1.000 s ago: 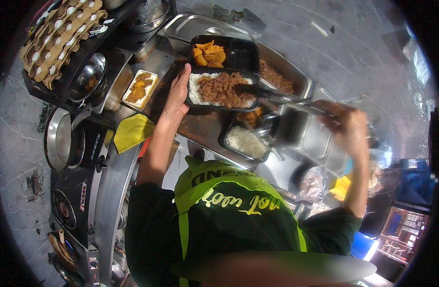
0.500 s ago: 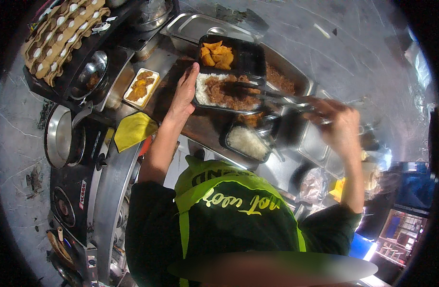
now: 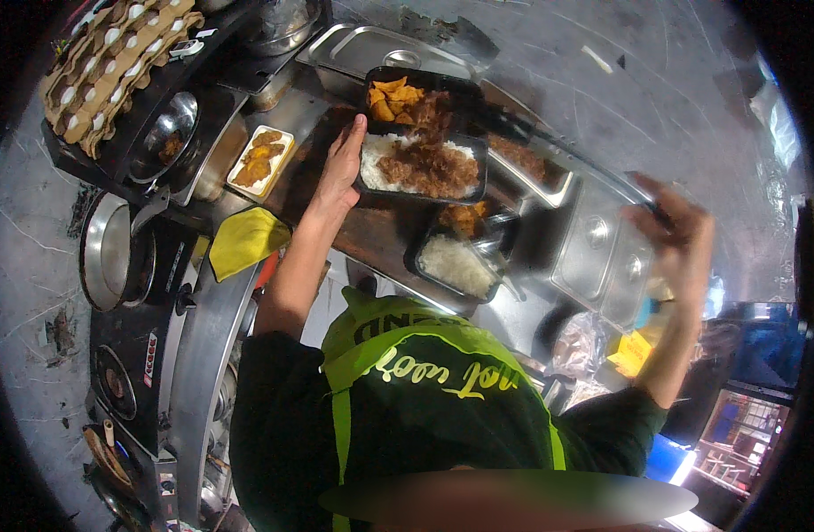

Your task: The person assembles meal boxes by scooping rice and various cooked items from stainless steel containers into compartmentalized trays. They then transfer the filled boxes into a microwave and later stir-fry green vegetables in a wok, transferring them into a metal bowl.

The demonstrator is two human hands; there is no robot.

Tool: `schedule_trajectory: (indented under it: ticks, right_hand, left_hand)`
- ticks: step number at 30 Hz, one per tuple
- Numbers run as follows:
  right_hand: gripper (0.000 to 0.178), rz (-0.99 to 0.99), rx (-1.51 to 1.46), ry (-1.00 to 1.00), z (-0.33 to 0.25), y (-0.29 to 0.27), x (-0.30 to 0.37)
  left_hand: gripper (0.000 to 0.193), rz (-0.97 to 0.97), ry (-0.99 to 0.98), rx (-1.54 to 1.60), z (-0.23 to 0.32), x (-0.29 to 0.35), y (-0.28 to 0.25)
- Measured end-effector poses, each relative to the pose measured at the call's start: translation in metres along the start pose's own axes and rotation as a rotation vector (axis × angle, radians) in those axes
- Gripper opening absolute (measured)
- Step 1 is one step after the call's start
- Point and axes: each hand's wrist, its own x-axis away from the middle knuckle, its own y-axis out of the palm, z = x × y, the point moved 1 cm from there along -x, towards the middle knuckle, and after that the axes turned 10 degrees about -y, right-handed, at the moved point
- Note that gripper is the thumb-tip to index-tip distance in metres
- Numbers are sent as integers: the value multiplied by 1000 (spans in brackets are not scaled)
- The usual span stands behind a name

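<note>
Plainly, the biggest thing is the stainless-steel table, crowded with food. Taking the black plastic compartmented tray as the clock's centre, a black gas stove stands well apart at eight o'clock, and a brown cardboard egg tray lies between nine and ten. Rectangular steel pans with knobbed lids sit at four o'clock. A rectangular steel pan of brown meat is at three, partly behind the black plastic compartmented tray, which is held up over the table's middle. A second black plastic container, with white rice in its lower part, rests between five and six. Long dark-and-silver tongs slant from between three and four toward the tray's two o'clock corner; their jaws are too dark to read. The right hand, blurred, curls around their far end. The left hand grips the tray's nine o'clock edge, its underside hidden. A folded yellow cloth lies at eight, and a small white-and-yellow container of browned food at nine. Within the tray, shredded brown meat covers much of the white rice; orange wedges fill the eleven o'clock corner.
</note>
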Motion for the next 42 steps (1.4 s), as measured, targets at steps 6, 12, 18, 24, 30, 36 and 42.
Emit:
schedule_trajectory:
  ticks: [6, 12, 18, 24, 30, 36, 42]
  right_hand:
    - [27, 44, 18, 17, 1, -12, 1]
    - [33, 134, -40, 130, 6, -19, 3]
    - [35, 199, -70, 125, 14, -24, 5]
    - [32, 89, -46, 108, 12, -13, 4]
    - [28, -94, 74, -157, 7, 38, -3]
    - [30, -112, 88, -112, 10, 29, -1]
    - [26, -210, 192, -109, -2, 39, -7]
  left_hand:
    - [51, -8, -25, 24, -3, -3, 1]
    - [53, 2, 15, 5, -11, -12, -7]
    - [51, -5, -32, -2, -7, -6, 1]
    - [51, 1, -17, 15, -13, -16, -8]
    - [48, -4, -51, 38, -3, -1, 15]
    - [48, 12, 2, 51, 2, 12, 19]
    - [55, 1, 29, -12, 1, 9, 14]
